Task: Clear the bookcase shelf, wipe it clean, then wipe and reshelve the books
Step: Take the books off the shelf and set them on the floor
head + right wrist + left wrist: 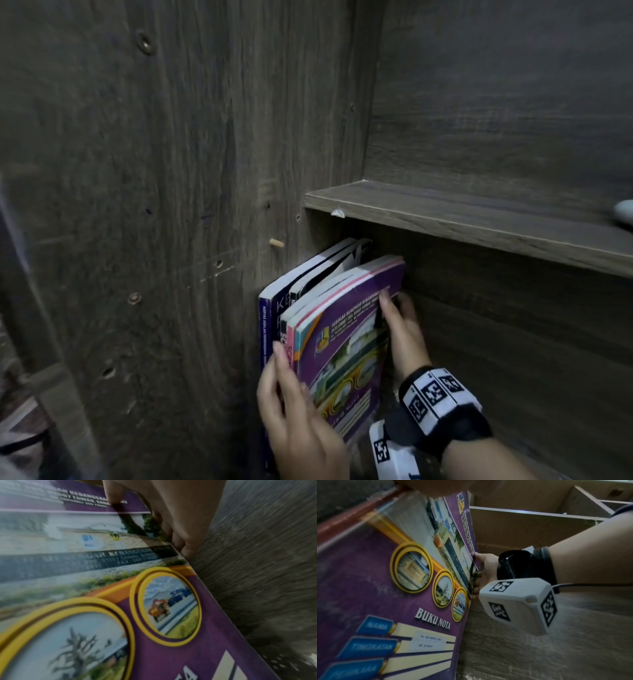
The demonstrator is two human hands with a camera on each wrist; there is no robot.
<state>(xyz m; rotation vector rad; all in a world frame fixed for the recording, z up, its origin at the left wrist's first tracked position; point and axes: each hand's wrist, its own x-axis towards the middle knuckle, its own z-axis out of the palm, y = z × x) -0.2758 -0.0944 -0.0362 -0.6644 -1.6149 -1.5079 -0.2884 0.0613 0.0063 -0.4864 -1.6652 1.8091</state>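
The right hand [400, 329] grasps the far, open edge of the purple notebook [346, 346]: the thumb lies on the front cover and the other fingers [178, 538] curl round behind the page edges. The left hand [291, 407] takes the near side, its fingers hooked over the spines of the leaning books [301, 301]; whether it pinches only the purple one or several I cannot tell.

The notebook stands nearly upright, tilted left against a few other thin books, a dark blue one [265, 318] leftmost, which rest in turn on the bookcase's side panel [171, 205]. All stand on the lower shelf [539, 642], under the upper shelf board [479, 219]. At the far right of that board a pale object [623, 212] is cut off by the frame.

These look like soft-cover exercise books: light, floppy and glossy, so they are likely to bend and slide against each other. A grip on a single cover would probably let the pages sag open. Squeezing the whole bundle between both hands, one at the spines and one at the page edges, seems the surest hold.
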